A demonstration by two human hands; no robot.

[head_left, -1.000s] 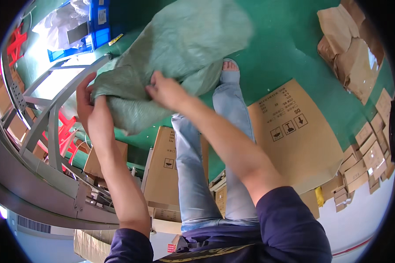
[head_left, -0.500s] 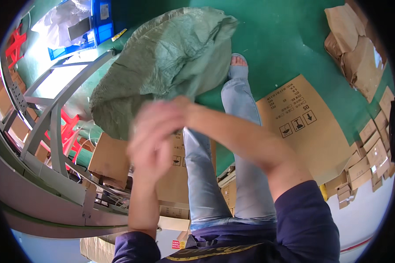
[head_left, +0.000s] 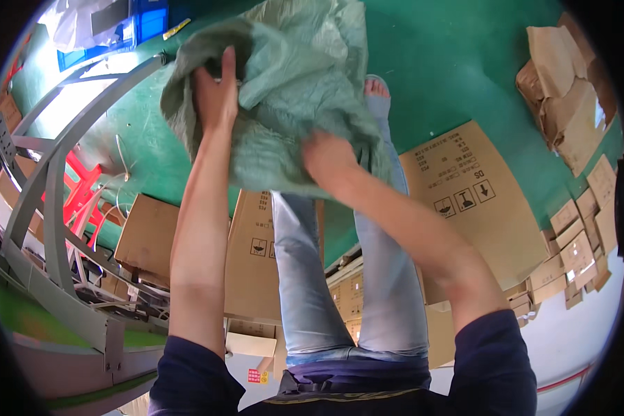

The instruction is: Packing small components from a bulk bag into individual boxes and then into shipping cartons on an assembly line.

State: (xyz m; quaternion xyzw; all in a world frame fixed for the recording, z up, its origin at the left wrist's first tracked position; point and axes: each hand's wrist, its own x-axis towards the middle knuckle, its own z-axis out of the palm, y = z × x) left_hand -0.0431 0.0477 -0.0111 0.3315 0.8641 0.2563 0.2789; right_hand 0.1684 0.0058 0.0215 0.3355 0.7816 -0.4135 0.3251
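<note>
A large, crumpled grey-green woven sack (head_left: 284,97) is bunched up in front of me, with its near edge hanging over my legs. My left hand (head_left: 215,97) is at the sack's left side, by a dark fold. Its thumb points up, apart from the fingers, which curl partly out of sight into the fabric they hold. Closed like a fist, my right hand (head_left: 329,159) grips the sack's near part, lower and further right. Motion blurs this hand, and the fabric hides its fingertips.
Flattened cardboard cartons (head_left: 475,208) lie beside my legs. At the far right is crumpled brown paper (head_left: 561,90), with stacked small boxes (head_left: 579,249) nearer. A grey metal frame (head_left: 59,173), a red stool (head_left: 83,187) and a blue crate (head_left: 150,24) stand on the left.
My hands were close together and blurred in front of the sack; now they are apart and both on it. The sack is gathered up, its near edge now over my legs.
</note>
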